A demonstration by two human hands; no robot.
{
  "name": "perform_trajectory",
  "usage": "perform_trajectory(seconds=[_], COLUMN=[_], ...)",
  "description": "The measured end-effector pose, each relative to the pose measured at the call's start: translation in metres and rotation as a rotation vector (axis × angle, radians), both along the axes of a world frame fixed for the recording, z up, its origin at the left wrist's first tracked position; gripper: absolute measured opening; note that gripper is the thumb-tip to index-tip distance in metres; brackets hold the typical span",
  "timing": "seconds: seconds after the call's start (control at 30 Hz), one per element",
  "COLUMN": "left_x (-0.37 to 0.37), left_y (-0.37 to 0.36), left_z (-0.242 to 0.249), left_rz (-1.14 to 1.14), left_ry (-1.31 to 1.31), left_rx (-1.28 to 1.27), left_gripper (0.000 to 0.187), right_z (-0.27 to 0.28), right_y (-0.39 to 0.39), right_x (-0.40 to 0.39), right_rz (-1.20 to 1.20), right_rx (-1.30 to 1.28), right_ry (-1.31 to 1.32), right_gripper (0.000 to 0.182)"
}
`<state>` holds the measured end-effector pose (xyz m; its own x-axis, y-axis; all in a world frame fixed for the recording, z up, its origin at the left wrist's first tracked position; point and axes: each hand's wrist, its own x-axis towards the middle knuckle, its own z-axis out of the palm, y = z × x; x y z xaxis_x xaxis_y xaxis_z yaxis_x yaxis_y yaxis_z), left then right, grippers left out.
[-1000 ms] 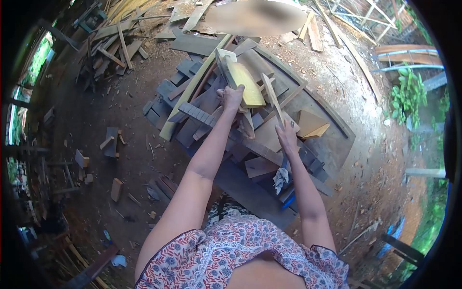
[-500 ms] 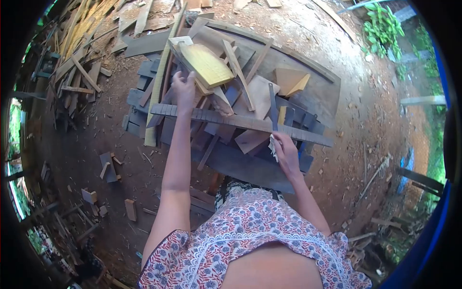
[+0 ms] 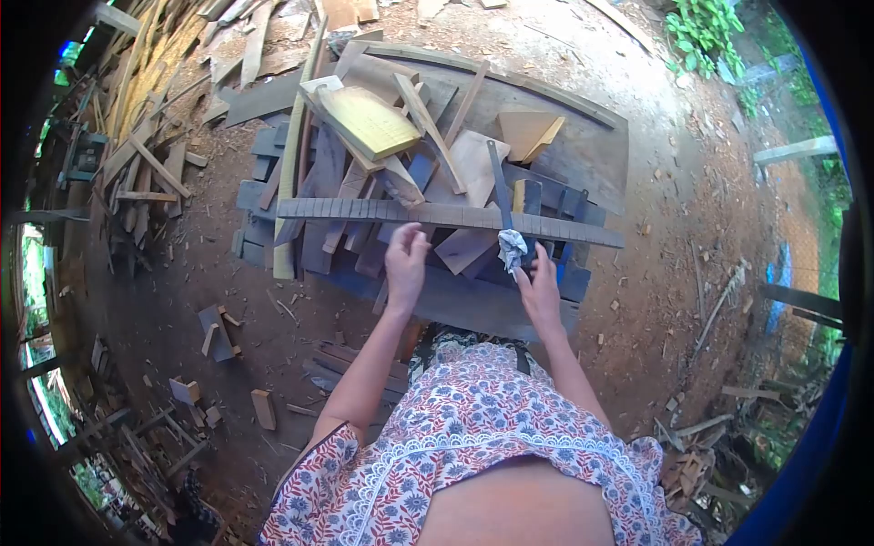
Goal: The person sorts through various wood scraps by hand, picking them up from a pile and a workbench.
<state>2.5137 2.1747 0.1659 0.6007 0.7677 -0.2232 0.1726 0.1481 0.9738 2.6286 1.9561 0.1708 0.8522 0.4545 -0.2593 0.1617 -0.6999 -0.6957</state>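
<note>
A long wooden strip [image 3: 364, 210] with close-set cuts along its edge lies across the heap of boards. Against it leans a long thin dark blade [image 3: 500, 177], its handle [image 3: 512, 249] wrapped in whitish material. My right hand [image 3: 541, 293] is beside that handle, fingers apart and raised, with no grip on it. Just below the strip's middle is my left hand [image 3: 406, 268], loosely bent and holding nothing I can see. A yellowish wood block [image 3: 371, 123] sits on the pile beyond the strip.
Under the boards is a broad wooden surface [image 3: 592, 155]. A tan angled block [image 3: 528, 135] lies at its right. More scrap wood [image 3: 150, 173] is heaped on the ground at left, and offcuts [image 3: 218, 332] lie nearer. Green plants [image 3: 706, 41] grow at the far right.
My left hand has come back from beside the yellowish block to below the strip. My right hand has let go of the blade's wrapped handle, which rests at the strip.
</note>
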Motion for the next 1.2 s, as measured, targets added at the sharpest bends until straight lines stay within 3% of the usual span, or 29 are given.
perform_trajectory(seconds=[0.2,0.4,0.63,0.73,0.83,0.87,0.97,1.0,1.2], left_x=[-0.038,-0.085,-0.099,-0.107,-0.119,-0.120,-0.125,-0.124,-0.102], left_y=[-0.040,-0.066,-0.097,-0.108,-0.125,-0.125,-0.136,-0.139,-0.144], left_z=[0.010,0.014,0.025,0.023,0.015,0.012,0.005,0.002,0.002], left_rz=[-0.053,0.040,0.098,0.121,0.127,0.146,0.177,0.156,-0.044], left_ry=[0.054,0.260,0.262,0.239,0.221,0.205,0.242,0.271,0.366], left_rx=[-0.070,-0.266,-0.364,-0.355,-0.382,-0.389,-0.432,-0.424,-0.388], left_gripper=[0.024,0.025,0.027,0.026,0.026,0.025,0.025,0.026,0.024], right_z=[-0.004,-0.034,-0.064,-0.060,-0.041,-0.030,-0.021,-0.009,-0.020], right_y=[0.051,0.043,0.032,0.026,0.004,-0.004,-0.046,-0.058,-0.152], right_x=[0.030,0.043,0.053,0.060,0.066,0.065,0.070,0.068,0.029], right_rz=[0.221,0.301,0.315,0.297,0.165,0.101,0.075,0.033,0.117], right_rx=[-0.365,-0.293,-0.126,-0.043,0.136,0.187,0.250,0.176,0.153], right_ry=[-0.024,0.070,0.132,0.228,0.100,0.064,-0.045,0.038,-0.029], right_gripper=[0.082,0.083,0.082,0.079,0.068,0.055,0.048,0.039,0.037])
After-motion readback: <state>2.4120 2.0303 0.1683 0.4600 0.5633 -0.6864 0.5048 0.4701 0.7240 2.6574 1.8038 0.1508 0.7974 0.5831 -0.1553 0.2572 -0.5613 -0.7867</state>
